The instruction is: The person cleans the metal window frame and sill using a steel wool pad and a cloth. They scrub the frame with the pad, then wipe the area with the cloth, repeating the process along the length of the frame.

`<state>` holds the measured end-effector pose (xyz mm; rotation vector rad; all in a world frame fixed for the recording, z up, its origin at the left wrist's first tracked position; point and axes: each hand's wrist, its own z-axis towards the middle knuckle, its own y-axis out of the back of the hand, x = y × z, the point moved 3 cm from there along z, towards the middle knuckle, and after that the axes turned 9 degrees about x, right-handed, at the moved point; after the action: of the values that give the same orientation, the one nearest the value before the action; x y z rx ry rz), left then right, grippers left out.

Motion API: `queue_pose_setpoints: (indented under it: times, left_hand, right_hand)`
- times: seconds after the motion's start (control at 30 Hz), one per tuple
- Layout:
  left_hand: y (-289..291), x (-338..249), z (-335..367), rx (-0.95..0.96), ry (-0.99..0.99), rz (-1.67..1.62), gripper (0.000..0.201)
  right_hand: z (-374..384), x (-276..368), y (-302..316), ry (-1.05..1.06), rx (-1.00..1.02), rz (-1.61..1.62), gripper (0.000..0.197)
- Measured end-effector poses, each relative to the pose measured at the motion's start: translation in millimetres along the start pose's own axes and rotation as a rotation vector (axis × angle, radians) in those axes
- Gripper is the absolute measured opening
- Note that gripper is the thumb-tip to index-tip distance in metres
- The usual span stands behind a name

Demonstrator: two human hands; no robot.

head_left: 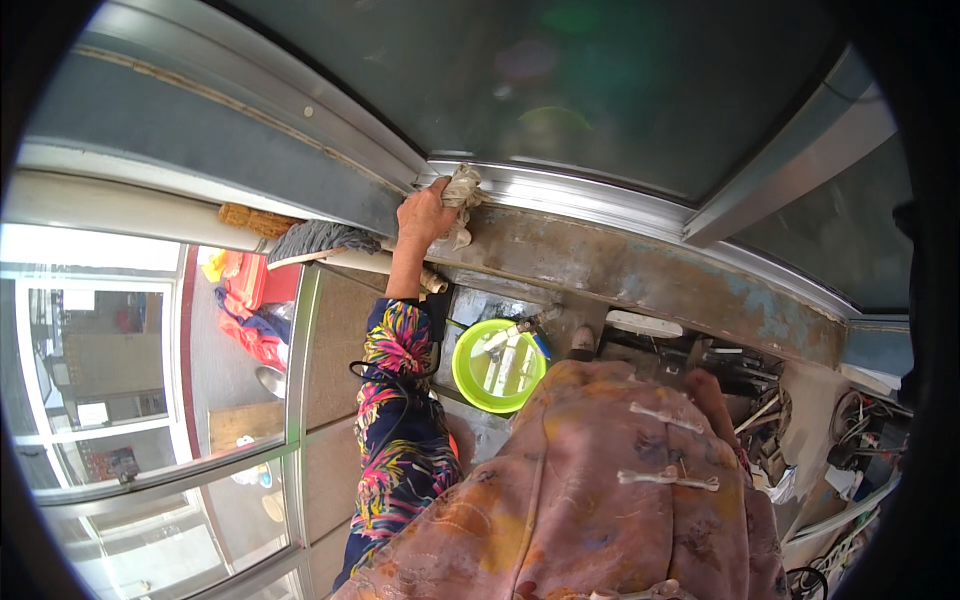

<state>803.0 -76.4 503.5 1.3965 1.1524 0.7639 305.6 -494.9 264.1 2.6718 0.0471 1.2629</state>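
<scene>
My left hand (424, 214) is closed round a crumpled pale rag (463, 190). It presses the rag into the lower left corner of the window's silver metal frame (570, 190), and a loose end hangs over the worn sill (600, 245). Dark glass (600, 100) rises above the frame. My right hand (708, 392) is low at my right side, partly behind my pink flowered garment (620, 470). Shadow hides its fingers. Below the sill stands a lime-green basin (459, 372) with water in it.
A white pipe (120, 210) runs along the left wall, with a grey mop head (320, 238) lying on it. Glazed doors (110, 350) stand at the left. Dark clutter (740, 385) and tangled cables (855, 425) fill the right side. My shoe (583, 340) is beside the basin.
</scene>
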Motion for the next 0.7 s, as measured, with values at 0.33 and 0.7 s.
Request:
queue_pose_setpoints:
  times: [0.33, 0.7]
  left_hand:
    - [-42, -7, 61, 0.344, 0.034, -0.044, 0.068]
    - [-74, 3, 54, 0.686, -0.038, -0.766, 0.053]
  right_hand:
    - [-5, 40, -13, 0.041, -0.067, -0.187, 0.021]
    - [20, 60, -10, 0.178, -0.034, -0.367, 0.021]
